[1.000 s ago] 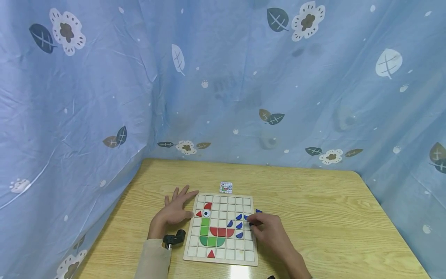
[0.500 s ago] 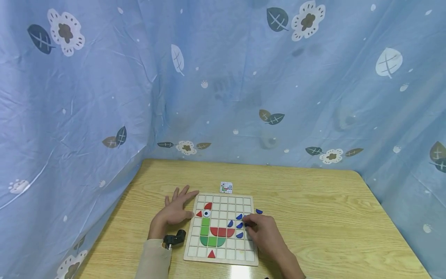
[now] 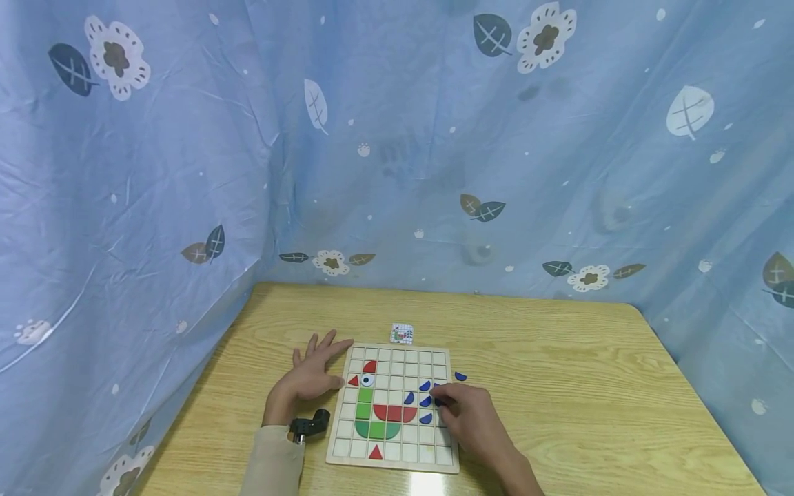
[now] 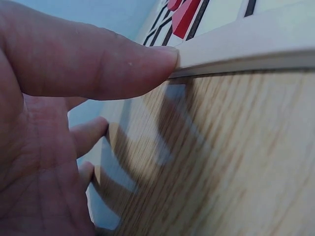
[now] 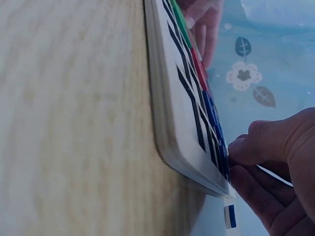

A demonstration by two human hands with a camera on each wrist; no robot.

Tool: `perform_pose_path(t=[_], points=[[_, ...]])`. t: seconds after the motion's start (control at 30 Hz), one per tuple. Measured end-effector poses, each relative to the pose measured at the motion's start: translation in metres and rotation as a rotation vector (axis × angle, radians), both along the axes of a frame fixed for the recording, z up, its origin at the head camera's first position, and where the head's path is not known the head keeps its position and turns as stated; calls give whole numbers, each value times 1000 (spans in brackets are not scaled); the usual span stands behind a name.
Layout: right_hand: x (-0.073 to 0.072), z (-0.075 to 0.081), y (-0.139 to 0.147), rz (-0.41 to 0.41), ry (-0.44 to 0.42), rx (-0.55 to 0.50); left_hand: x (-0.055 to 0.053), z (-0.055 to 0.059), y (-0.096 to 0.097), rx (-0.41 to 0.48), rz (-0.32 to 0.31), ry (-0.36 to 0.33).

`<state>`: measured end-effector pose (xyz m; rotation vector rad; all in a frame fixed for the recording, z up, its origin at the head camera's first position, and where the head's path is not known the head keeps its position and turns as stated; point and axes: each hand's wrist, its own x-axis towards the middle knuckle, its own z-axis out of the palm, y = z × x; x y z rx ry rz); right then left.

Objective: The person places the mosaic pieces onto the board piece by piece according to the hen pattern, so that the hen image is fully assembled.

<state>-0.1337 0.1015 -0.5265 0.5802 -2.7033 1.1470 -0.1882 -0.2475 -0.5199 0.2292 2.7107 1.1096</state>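
Note:
A square wooden grid board [image 3: 409,472] lies on the table with flat coloured pieces forming a bird. My left hand [image 3: 311,375] is spread along its left side, the index finger at the upper left corner. In the left wrist view the thumb [image 4: 113,64] presses the board's side. My right hand [image 3: 471,417] is over the right-hand column, its thumb and fingers pinching a blue half-circle piece [image 3: 438,402], mostly covered. Several blue half-circles [image 3: 425,419] sit in nearby squares. In the right wrist view the fingertips of the right hand [image 5: 275,162] meet at the blue pieces.
Beyond the board lies a small picture card [image 3: 402,334] with a similar bird pattern. One loose blue half-circle [image 3: 460,376] rests on the table [image 3: 558,386] off the board's right edge. A blue patterned curtain [image 3: 409,151] hangs behind and at both sides.
My right hand has shifted slightly left over the board's right column, with the blue half-circle in its fingers. The loose blue piece beside the board shows more fully. My left hand stays put.

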Motion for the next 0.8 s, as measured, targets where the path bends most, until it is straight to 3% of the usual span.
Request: perform_pose_path(t=[0.17,0.43,0.67,0.8], points=[[-3,8,5,-28,-22,-12,0,0,-1,-2,-4,1],[-18,21,28,-92,13,-50,-1,-1,-2,-3,-6,0],[-31,23,55,-81,73,-104,-1,-1,-1,2,0,-1],[-35,21,65,-70,63,-153,-1,-2,0,4,-2,-4]])
